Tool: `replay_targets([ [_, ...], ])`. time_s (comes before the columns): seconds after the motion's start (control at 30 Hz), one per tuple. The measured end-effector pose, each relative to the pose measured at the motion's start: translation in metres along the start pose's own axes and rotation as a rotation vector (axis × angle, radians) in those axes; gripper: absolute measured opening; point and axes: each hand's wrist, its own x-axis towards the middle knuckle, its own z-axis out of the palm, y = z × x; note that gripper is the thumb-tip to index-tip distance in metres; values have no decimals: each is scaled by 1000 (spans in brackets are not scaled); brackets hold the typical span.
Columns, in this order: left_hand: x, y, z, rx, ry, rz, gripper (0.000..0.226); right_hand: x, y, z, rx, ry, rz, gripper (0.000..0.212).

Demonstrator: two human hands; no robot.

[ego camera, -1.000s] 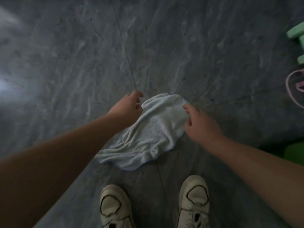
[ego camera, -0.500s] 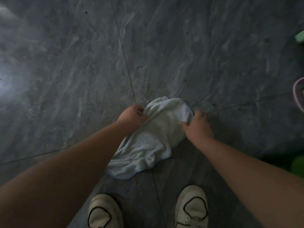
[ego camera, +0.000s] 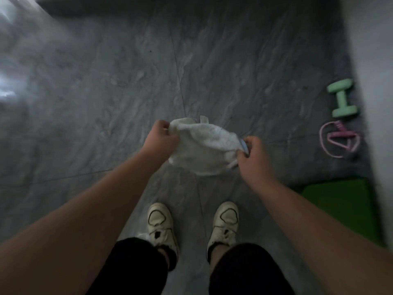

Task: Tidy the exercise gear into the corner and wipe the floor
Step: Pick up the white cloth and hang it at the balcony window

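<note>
Above floor (ego camera: 106,103): cloth (ego camera: 204,145) stretched between left hand (ego camera: 162,137) and right hand (ego camera: 254,155), fingers pinching opposite edges, likely to refold; dumbbell (ego camera: 342,98), rope (ego camera: 338,138) beside wall

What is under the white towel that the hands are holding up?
Below the crumpled white towel, gripped by the left hand and right hand, only grey marbled floor shows around its edges. The patch directly beneath is covered, so anything there cannot be seen.
</note>
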Motion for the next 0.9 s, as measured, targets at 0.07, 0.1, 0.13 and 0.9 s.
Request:
replay_targets([
  [0.07,-72,63,-49,-143,-7,16,44,-52,-68,-48,97,-7,-1,21],
  [0.1,-107,97,-74,-218,-33,25,50,-77,-104,-74,121,-1,-15,18],
  [0.13,-142,131,-100,-290,-65,31,53,-102,-141,-101,133,5,-34,13],
  [0.9,-631,391,-456,-481,661,780,30,-411,-622,-323,294,-213,-1107,41],
])
